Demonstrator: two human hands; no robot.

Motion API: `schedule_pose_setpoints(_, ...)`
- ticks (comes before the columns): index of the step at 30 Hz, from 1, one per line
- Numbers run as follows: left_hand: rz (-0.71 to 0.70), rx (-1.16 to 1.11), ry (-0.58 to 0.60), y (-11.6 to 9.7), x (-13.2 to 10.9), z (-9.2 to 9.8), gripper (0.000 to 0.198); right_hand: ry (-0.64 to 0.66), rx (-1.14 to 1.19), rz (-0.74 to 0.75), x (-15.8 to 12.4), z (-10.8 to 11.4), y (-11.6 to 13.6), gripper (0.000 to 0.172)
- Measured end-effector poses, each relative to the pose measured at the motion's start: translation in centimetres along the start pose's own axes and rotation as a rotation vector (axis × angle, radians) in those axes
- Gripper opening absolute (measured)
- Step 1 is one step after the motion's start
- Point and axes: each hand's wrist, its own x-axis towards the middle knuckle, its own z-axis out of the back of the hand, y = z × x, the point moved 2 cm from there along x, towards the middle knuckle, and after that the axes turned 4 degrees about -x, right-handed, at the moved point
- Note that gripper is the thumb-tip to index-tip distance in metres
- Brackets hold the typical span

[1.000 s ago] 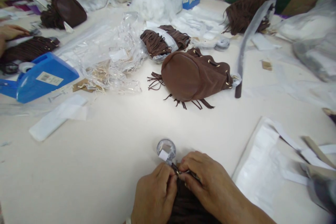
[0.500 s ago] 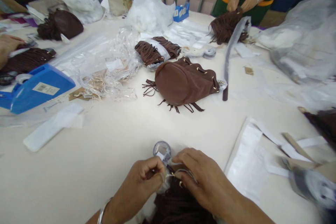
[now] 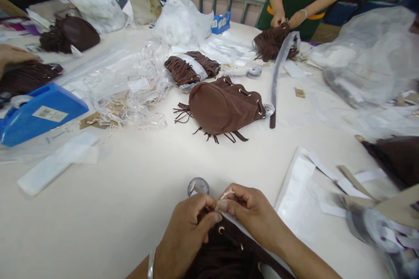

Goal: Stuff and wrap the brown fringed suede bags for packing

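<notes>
Head view: at the near edge of the table, a dark brown bag is gripped by both hands. The left hand is pinched shut on the bag's top edge, and the right hand is pinched on a white strip, with the fingertips meeting. A tape roll is seen just beyond them.

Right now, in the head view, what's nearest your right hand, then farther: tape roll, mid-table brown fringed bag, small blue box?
From the right hand:
1. Tape roll, just ahead, slightly left.
2. Brown fringed bag, mid-table.
3. Small blue box, far edge.
</notes>
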Motion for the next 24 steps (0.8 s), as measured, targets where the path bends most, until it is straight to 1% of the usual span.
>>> schedule_pose_setpoints(2, 0.013, -0.029, -0.016, 0.0, 0.1, 0.0, 0.021, -0.014, -0.050, 0.034, -0.1, 0.0, 0.3, 0.015)
schedule_pose_setpoints(6, 0.076, -0.192, -0.005, 0.5, 0.1, 0.6, 0.028, -0.033, -0.217, 0.111, -0.2, 0.0, 0.7, 0.013)
schedule_pose_setpoints(8, 0.077, -0.253, -0.013, 0.8, 0.1, 0.9, 0.029, -0.038, -0.343, 0.152, -0.3, 0.0, 0.7, 0.010)
schedule_pose_setpoints(11, 0.037, -0.357, -0.046, 0.9, 0.1, 1.3, 0.027, -0.075, -0.582, 0.211, -0.4, -0.1, 0.8, 0.008)
schedule_pose_setpoints(12, 0.035, -0.403, -0.024, 1.0, 0.1, 1.4, 0.026, -0.076, -0.633, 0.226, -0.4, -0.2, 0.8, 0.008)
schedule_pose_setpoints(13, 0.048, -0.457, 0.023, 1.0, 0.1, 1.4, 0.026, -0.060, -0.656, 0.241, -0.3, -0.3, 0.8, 0.008)
schedule_pose_setpoints(15, 0.095, -0.552, 0.137, 1.2, 0.0, 1.4, 0.025, 0.016, -0.642, 0.279, 0.0, -0.4, 0.8, 0.009)
schedule_pose_setpoints(17, 0.118, -0.578, 0.188, 1.6, -0.3, 1.7, 0.026, 0.101, -0.624, 0.315, 0.4, -0.4, 0.7, 0.018)
schedule_pose_setpoints(19, 0.091, -0.475, 0.177, 2.0, -0.7, 2.2, 0.026, 0.168, -0.642, 0.322, 0.7, -0.4, 0.5, 0.028)
schedule_pose_setpoints(20, 0.060, -0.353, 0.159, 2.3, -0.9, 2.5, 0.023, 0.197, -0.655, 0.315, 0.8, -0.4, 0.5, 0.032)
schedule_pose_setpoints(22, -0.040, 0.012, 0.132, 2.6, -1.3, 2.8, 0.017, 0.238, -0.665, 0.293, 1.0, -0.4, 0.4, 0.033)
schedule_pose_setpoints(24, -0.190, 0.435, 0.119, 2.7, -1.4, 2.7, 0.028, 0.239, -0.652, 0.261, 1.0, -0.3, 0.4, 0.029)
